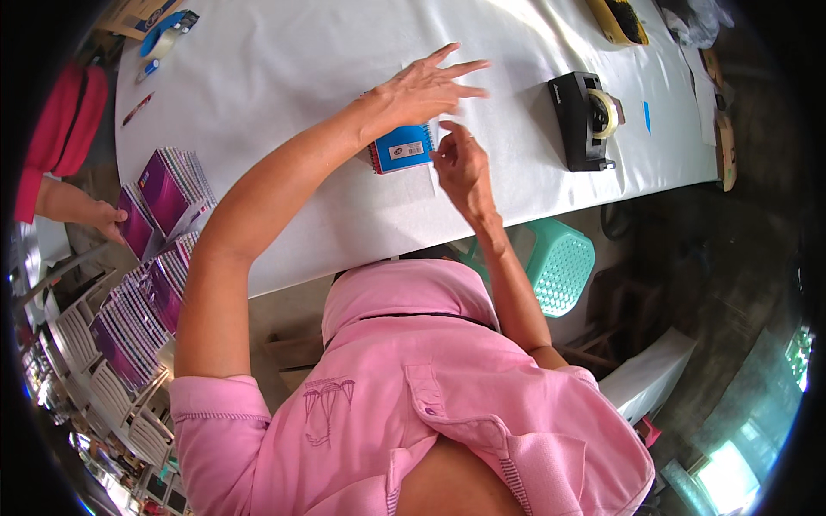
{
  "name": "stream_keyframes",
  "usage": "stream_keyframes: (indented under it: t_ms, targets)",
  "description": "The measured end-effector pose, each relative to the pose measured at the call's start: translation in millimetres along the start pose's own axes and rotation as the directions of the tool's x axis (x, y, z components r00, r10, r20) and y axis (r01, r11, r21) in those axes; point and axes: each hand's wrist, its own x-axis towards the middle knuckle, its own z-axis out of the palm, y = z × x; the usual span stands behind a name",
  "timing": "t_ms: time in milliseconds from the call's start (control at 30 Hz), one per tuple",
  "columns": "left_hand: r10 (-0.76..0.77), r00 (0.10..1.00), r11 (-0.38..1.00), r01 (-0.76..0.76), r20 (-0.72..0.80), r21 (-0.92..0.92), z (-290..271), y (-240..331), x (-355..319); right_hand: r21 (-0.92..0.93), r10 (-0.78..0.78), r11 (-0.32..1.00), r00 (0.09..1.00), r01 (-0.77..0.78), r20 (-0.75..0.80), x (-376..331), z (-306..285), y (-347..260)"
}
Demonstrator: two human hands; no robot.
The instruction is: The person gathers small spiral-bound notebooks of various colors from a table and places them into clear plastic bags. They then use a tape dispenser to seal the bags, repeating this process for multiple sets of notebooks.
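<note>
A small stack of spiral notebooks [400, 139] lies on the white-covered table, a blue one with a white label on top and a red edge showing beneath. Above its far side my left hand [422, 90] is open, fingers spread and slightly blurred, with nothing visible in it. At the stack's right edge my right hand [462, 168] is closed, thumb and fingers curled together. Whatever it may pinch is too small to make out. Thin clear film seems to lie around the notebooks.
A black tape dispenser [571, 125] stands right, near a blue strip [647, 118] and a yellow box [621, 24]. At left, another person's hand [105, 220] holds a purple notebook beside stacked purple notebooks [176, 185]. A green stool [561, 268] sits below the table edge.
</note>
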Motion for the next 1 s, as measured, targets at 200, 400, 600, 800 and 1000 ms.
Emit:
stream_keyframes:
  t_ms: [200, 400, 600, 800, 1000]
  targets:
    - [-0.559, 0.817, 0.780, 0.460, -0.140, -0.425, 42.4, 3.9, -64.7, -0.225, -0.188, 0.951, 0.973, 0.214, 0.132, -4.1, 30.0, -7.2]
    - [-0.921, 0.305, -0.145, 0.310, 0.243, -0.940, 87.8, 71.7, -66.3, -0.135, -0.251, 0.934, 0.877, 0.331, 0.410, -6.6, 25.0, -0.7]
    - [-0.919, 0.291, -0.145, 0.383, 0.268, -0.913, 91.0, 74.6, -73.3, -0.052, -0.352, 0.925, 0.900, 0.376, 0.257, 45.0, -18.4, 8.6]
    - [-0.961, 0.244, 0.044, 0.607, 0.133, -0.793, 85.9, 70.3, -95.2, -0.021, -0.493, 0.821, 0.728, 0.570, 0.477, 48.6, 7.2, 28.8]
    - [-0.960, 0.274, 0.278, 0.955, -0.053, -0.107, 97.0, 112.6, -180.1, 0.007, -0.499, 0.816, 0.698, 0.578, 0.515, 46.5, 10.8, 23.9]
